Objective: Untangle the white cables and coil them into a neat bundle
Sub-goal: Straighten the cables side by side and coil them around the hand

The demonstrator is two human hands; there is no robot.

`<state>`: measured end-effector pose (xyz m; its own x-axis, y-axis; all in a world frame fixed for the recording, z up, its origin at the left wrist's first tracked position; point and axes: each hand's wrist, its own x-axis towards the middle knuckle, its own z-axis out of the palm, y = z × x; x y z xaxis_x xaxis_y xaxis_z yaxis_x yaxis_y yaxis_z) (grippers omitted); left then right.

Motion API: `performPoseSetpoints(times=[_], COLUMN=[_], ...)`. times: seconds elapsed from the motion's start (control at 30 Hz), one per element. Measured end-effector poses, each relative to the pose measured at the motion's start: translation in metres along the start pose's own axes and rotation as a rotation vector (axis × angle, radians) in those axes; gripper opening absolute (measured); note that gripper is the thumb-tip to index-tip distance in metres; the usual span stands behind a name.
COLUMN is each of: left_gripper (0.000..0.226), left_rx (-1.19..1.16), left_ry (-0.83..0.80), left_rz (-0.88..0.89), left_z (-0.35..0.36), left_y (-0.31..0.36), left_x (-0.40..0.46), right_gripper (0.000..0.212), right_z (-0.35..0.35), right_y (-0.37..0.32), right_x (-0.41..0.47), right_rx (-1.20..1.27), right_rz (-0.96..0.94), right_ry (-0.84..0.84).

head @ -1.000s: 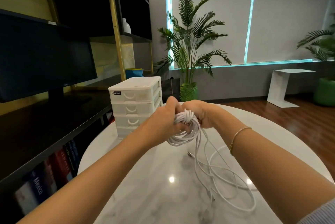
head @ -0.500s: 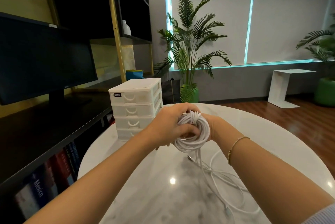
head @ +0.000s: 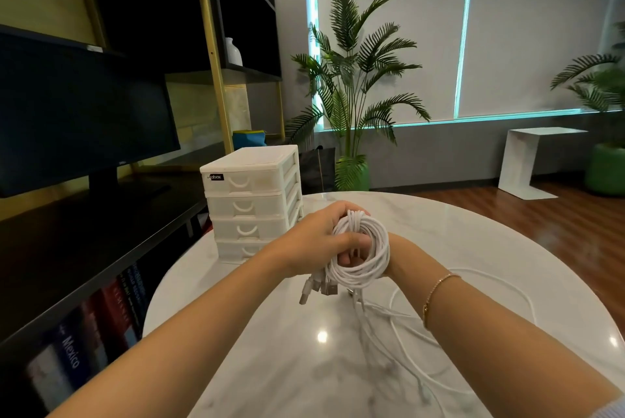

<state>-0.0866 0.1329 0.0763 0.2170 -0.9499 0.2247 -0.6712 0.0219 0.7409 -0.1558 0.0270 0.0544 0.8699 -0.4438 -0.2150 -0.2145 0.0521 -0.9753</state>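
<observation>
A round coil of white cables (head: 367, 250) hangs above the marble table. My left hand (head: 314, 243) grips the coil from the left, thumb across its front. My right hand (head: 351, 257) is mostly hidden behind the coil, with fingertips showing through the ring, so it holds the coil from behind. Several plug ends (head: 316, 289) dangle under the coil at the lower left. Loose white cable (head: 473, 302) trails from the coil down onto the table and loops off to the right.
A white four-drawer plastic box (head: 252, 201) stands on the round marble table (head: 507, 242) just left of my hands. A dark shelf with a monitor (head: 77, 113) and books runs along the left. Palm plants and a white side table stand farther back.
The coil has turned so its open ring faces me and has grown by a loop or so. The loose cable on the table is shorter and pulled to the right. Plug ends now hang below.
</observation>
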Motion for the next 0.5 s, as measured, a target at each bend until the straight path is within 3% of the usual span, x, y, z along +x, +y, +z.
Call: performPoseSetpoints(times=[0.07, 0.17, 0.3, 0.5], left_gripper=[0.026, 0.027, 0.028, 0.02], left_rx=[0.038, 0.097, 0.127, 0.083], left_ry=[0.042, 0.128, 0.203, 0.281], left_rz=[-0.032, -0.071, -0.127, -0.097], left_z=[-0.002, -0.007, -0.014, -0.025], left_y=[-0.003, -0.009, -0.015, -0.007], left_x=[0.002, 0.006, 0.011, 0.015], right_gripper=[0.028, 0.015, 0.022, 0.046], right_z=[-0.001, -0.013, -0.031, -0.035], right_y=[-0.002, -0.002, 0.008, 0.036], right_x=[-0.004, 0.0, 0.001, -0.003], right_rx=[0.009, -0.033, -0.187, -0.401], right_rz=[0.001, -0.038, -0.019, 0.009], right_ry=[-0.065, 0.033, 0.08, -0.193])
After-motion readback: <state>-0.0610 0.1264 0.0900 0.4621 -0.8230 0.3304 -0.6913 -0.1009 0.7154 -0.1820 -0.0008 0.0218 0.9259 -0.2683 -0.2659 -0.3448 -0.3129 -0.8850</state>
